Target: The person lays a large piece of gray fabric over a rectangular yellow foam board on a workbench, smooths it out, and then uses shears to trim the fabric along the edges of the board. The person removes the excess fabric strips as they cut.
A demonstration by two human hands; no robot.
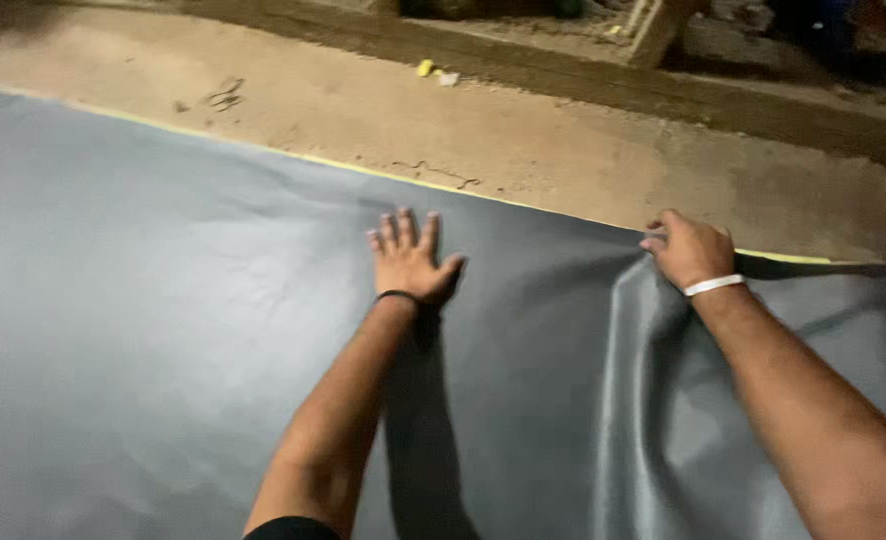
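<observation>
While the left hand [409, 262] lies flat, released, on the grey sheet [143, 330],
the right hand [688, 250], at three o'clock, pinches its far edge in a clenched grip.

A large dark grey sheet [163, 330] of smooth, leather-like material lies spread flat over the sandy ground, filling most of the view. Its far edge shows a thin yellow line and runs slantwise. Near the right side it rises into a long shiny fold where it is lifted.
</observation>
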